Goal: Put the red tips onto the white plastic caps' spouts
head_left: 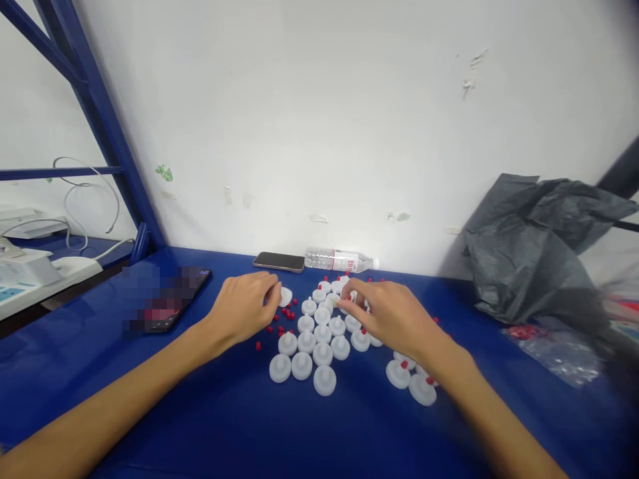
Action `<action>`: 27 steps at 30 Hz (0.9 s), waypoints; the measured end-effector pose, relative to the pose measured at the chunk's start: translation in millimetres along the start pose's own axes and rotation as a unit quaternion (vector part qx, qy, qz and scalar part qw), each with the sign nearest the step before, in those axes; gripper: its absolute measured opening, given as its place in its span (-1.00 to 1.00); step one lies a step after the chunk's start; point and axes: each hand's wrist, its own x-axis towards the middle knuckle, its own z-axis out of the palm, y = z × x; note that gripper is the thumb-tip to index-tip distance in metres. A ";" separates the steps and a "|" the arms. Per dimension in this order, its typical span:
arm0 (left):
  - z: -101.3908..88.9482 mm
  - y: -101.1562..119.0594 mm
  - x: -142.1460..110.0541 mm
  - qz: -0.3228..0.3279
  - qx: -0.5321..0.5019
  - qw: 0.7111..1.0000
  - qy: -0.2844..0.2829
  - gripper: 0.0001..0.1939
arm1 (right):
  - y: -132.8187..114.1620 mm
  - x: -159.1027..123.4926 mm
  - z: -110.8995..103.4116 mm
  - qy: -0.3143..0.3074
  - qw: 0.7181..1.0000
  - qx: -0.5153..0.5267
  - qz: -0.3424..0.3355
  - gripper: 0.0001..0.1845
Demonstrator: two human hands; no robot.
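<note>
My left hand [249, 305] is closed, with a white round plastic cap [285, 297] at its fingertips, tilted so that its flat face shows. Over the far part of a group of white caps with short nozzles [322, 354], my right hand [387, 311] has its thumb and forefinger bent together. Whatever lies between those fingertips is too small to make out. Small red plugs [287, 313] are scattered just right of my left hand. On the right, several white caps [398, 374] carry red plugs on their nozzles, partly hidden under my right hand and forearm.
Against the wall lie a phone [278, 261] and a clear water bottle [342, 259]. Another phone [174, 299] is on the left of the blue table [299, 432]. To the right are a grey plastic bag [539, 246] and a clear bag [559, 352]. A power strip [74, 273] stands far left.
</note>
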 end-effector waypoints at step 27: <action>17.6 6.1 -16.3 0.177 -0.202 0.963 0.029 -0.47 | -11.7 -2.3 29.5 0.106 0.986 0.096 -0.083 -0.94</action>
